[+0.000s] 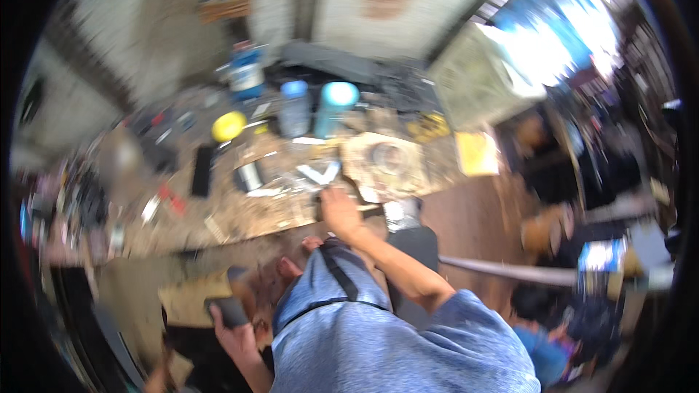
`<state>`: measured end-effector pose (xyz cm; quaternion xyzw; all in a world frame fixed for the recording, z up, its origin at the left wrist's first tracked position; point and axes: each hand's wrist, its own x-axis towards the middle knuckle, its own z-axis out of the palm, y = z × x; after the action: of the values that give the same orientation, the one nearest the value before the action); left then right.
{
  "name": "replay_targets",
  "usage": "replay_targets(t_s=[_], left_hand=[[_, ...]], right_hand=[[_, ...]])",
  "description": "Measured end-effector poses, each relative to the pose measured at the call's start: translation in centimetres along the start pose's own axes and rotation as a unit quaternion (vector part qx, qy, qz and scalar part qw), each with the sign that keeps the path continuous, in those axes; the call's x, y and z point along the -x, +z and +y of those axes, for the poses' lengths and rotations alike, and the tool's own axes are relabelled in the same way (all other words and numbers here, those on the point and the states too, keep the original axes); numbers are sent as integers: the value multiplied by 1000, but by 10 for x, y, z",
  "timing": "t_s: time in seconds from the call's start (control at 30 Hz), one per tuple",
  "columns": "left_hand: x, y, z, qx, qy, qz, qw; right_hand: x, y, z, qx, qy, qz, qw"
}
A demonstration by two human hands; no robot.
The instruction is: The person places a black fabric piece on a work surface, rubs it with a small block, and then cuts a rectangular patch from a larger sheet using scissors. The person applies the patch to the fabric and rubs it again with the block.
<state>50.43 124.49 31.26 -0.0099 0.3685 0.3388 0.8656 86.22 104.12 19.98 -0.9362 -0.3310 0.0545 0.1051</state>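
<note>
Here's the dark flat piece [231,311], gripped in our left hand [238,340], off the workbench [237,224]: held, not yet set down, what's left unclear. Our right hand [339,209] is at the workbench's front edge (too blurred to tell its grip), near the pale slab [358,167].

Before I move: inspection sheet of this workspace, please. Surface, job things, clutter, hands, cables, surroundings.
Surface: worn wooden bench, littered.
Job things: dark flat piece, held clear of the bench.
Clutter: yellow round item, blue-capped bottle, teal container, black slab.
Hands: left hand grips the dark flat piece; right hand at bench's front edge, grip too blurred to tell.
Cables: nothing seen, though blur limits this.
Surroundings: pale wall behind; another person lower right.
</note>
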Motion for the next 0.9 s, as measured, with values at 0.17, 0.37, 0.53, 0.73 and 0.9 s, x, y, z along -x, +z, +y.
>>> replay_targets(t_s=[0.17, 0.37, 0.53, 0.73, 0.9], left_hand=[[-34, -7, 40, -122, -21, -7, 992], [-52, 46, 24, -258, -3, -24, 966], [-38, 81, 8, -257, -88, -131, 953], [-37, 105, -2, -235, -6, -168, 957], [-23, 132, -9, -294, 39, -164, 941]], right_hand=[[2, 3, -11, 69, 67, 18, 995], [-9, -26, -15, 92, 99, -11, 991], [6, -59, -2, -126, 176, -132, 967], [78, -82, -25, -628, 165, -21, 761], [103, -116, -67, -502, -8, -154, 851]])
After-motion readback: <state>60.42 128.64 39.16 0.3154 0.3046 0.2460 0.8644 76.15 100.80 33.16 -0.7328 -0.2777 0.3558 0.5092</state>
